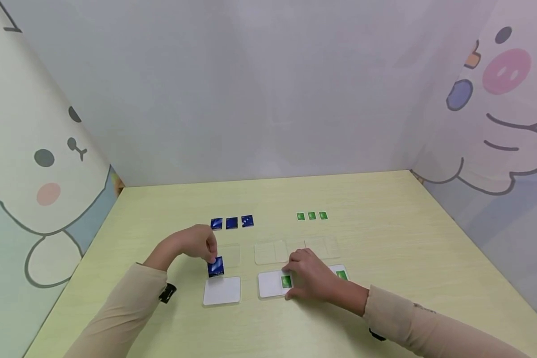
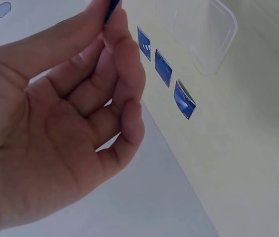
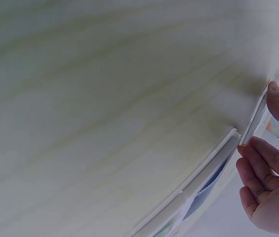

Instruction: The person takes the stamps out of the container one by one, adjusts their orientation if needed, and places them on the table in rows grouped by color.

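My left hand (image 1: 196,242) pinches a small blue square packet (image 1: 216,267) between thumb and fingertips, over the far edge of a shallow white box (image 1: 222,293). Only a sliver of that packet (image 2: 112,11) shows at the fingertips in the left wrist view. Farther right, my right hand (image 1: 312,276) spans the middle white box (image 1: 269,285), thumb at its near edge and fingers at its far edge. A green square packet (image 1: 286,282) lies in this box beside the fingers. Behind the hand is a third white box, mostly hidden, with another green packet (image 1: 341,275).
Three blue packets (image 1: 231,223) lie in a row at the back left, three green ones (image 1: 312,216) at the back right. Clear plastic lids (image 1: 265,252) lie between these rows and the boxes. A pale wall (image 1: 268,99) stands behind the yellowish table (image 1: 206,333).
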`<action>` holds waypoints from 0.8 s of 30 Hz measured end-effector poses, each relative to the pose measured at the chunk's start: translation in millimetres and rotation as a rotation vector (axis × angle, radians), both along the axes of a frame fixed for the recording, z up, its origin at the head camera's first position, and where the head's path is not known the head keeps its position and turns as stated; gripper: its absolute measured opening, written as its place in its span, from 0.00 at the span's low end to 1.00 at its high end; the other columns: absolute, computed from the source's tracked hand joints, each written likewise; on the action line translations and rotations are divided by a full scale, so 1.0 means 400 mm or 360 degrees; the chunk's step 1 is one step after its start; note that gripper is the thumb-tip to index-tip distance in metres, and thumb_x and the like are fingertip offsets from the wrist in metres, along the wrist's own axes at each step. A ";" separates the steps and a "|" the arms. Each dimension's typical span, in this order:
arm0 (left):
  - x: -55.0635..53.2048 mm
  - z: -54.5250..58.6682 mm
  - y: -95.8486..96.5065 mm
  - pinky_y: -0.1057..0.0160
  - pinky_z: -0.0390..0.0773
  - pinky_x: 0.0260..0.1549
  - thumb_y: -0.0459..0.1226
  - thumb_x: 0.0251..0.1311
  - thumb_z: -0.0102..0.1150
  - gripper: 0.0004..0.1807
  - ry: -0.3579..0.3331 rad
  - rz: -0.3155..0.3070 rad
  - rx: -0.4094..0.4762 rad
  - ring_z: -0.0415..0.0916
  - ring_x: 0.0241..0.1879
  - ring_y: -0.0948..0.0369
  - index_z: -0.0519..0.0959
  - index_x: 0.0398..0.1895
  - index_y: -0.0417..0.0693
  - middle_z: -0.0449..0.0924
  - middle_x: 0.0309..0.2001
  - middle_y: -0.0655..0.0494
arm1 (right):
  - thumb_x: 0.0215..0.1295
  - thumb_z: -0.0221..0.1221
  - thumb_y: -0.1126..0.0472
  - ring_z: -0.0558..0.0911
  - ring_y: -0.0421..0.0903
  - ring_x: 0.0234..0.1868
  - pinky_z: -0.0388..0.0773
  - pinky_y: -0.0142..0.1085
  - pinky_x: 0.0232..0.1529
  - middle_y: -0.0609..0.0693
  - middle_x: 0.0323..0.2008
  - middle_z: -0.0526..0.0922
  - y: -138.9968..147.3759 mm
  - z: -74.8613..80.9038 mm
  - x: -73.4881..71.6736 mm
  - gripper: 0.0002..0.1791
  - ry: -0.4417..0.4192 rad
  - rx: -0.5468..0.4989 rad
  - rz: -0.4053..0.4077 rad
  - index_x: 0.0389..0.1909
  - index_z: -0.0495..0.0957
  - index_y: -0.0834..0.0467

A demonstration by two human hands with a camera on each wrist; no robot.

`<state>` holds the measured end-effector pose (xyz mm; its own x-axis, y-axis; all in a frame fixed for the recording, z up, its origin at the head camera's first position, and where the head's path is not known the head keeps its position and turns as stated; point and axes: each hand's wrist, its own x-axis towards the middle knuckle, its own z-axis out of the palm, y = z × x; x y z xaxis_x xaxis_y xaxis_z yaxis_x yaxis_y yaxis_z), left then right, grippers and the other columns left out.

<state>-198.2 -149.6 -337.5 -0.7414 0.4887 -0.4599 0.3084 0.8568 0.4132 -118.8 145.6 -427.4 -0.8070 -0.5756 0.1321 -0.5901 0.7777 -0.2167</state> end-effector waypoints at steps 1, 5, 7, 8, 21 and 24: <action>0.000 0.000 -0.001 0.66 0.69 0.28 0.32 0.53 0.67 0.04 -0.0002 0.0003 0.0001 0.68 0.27 0.63 0.81 0.24 0.44 0.78 0.24 0.57 | 0.39 0.74 0.39 0.73 0.39 0.41 0.71 0.39 0.53 0.44 0.37 0.81 0.000 0.000 0.000 0.31 -0.0003 -0.0001 -0.0001 0.42 0.85 0.56; -0.004 -0.001 -0.005 0.67 0.69 0.27 0.32 0.53 0.67 0.04 0.0000 0.0006 0.0003 0.68 0.26 0.63 0.81 0.23 0.44 0.78 0.24 0.57 | 0.40 0.74 0.39 0.73 0.38 0.41 0.71 0.39 0.53 0.43 0.37 0.81 0.000 -0.001 0.000 0.31 -0.0007 -0.0004 0.0000 0.42 0.84 0.55; -0.007 -0.003 -0.006 0.67 0.68 0.27 0.32 0.53 0.67 0.05 -0.0002 0.0004 -0.0001 0.68 0.26 0.63 0.81 0.23 0.44 0.78 0.24 0.57 | 0.40 0.74 0.39 0.73 0.38 0.41 0.71 0.39 0.53 0.43 0.37 0.81 0.000 0.000 0.000 0.31 -0.0003 -0.0002 0.0001 0.43 0.84 0.55; -0.008 -0.004 -0.006 0.67 0.68 0.27 0.32 0.53 0.67 0.05 -0.0005 0.0003 -0.0005 0.68 0.26 0.63 0.81 0.23 0.44 0.77 0.23 0.57 | 0.40 0.74 0.39 0.73 0.39 0.41 0.70 0.39 0.53 0.44 0.37 0.81 0.001 0.000 0.001 0.31 -0.0003 -0.0002 0.0000 0.43 0.84 0.55; -0.015 0.002 -0.005 0.66 0.70 0.28 0.32 0.54 0.66 0.05 -0.0027 -0.0007 -0.0086 0.68 0.26 0.63 0.81 0.24 0.44 0.78 0.24 0.57 | 0.41 0.73 0.40 0.73 0.39 0.41 0.70 0.39 0.53 0.44 0.37 0.80 0.002 0.003 0.003 0.30 -0.0003 -0.0007 0.0007 0.43 0.84 0.56; -0.014 0.004 -0.007 0.66 0.70 0.29 0.32 0.54 0.66 0.04 -0.0033 -0.0001 -0.0101 0.69 0.27 0.63 0.81 0.24 0.44 0.78 0.24 0.57 | 0.41 0.73 0.40 0.73 0.39 0.41 0.70 0.39 0.53 0.44 0.37 0.80 0.002 0.004 0.005 0.30 -0.0005 -0.0009 0.0004 0.43 0.84 0.56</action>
<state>-203.7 -152.4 -335.8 -0.7312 0.4586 -0.5051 0.3008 0.8812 0.3646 -117.0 146.5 -425.6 -0.8059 -0.5770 0.1327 -0.5915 0.7749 -0.2229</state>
